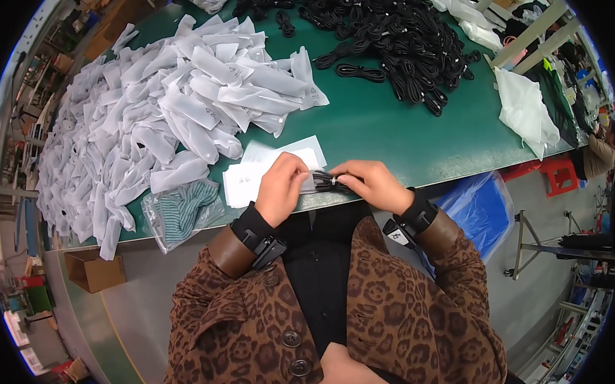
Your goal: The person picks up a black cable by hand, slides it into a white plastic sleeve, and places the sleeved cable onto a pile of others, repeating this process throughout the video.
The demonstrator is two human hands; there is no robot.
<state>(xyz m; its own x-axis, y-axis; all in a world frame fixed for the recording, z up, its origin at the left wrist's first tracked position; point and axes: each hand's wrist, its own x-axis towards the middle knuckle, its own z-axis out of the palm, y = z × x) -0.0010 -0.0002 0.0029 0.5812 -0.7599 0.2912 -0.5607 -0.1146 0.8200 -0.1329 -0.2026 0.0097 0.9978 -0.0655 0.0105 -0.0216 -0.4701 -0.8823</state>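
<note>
A coiled black cable (326,180), bundled with a tie, lies at the near edge of the table between my hands. My right hand (378,185) grips its right end between thumb and fingers. My left hand (280,189) is closed in a pinch on what looks like a thin white plastic bag (308,186) at the cable's left end; the fingers hide most of it. Under and beside my left hand lies a stack of flat white bags (240,184), some fanned out toward the back.
Filled white bags (188,97) are heaped at left on the green table (365,129). Black coiled cables (403,52) pile up at the back. A clear bag with striped cloth (183,214) lies at the near edge. Blue plastic (482,206) and a red stool (559,175) stand right.
</note>
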